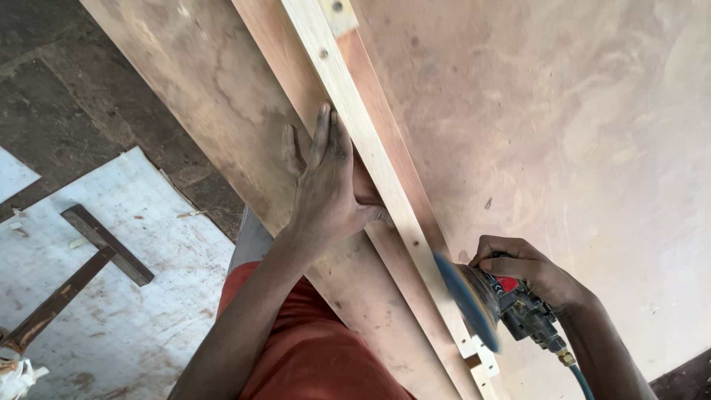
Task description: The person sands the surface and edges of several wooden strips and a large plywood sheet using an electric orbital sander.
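left hand (326, 189) fingers flat on batten (370, 148); right hand (529, 270) gripping sander (496, 300).

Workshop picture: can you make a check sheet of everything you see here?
Surface: big plywood board, dusty and stained.
Job's things: pale strip with screws, lying along the board's edge; sander, its blue disc against the strip.
Clutter: wooden T-piece on a white sheet on the floor.
Grips: left hand pressed flat beside the strip; right hand wrapped round the sander.
Cables: teal hose on the sander's end.
Surroundings: dark floor, person's red shorts.
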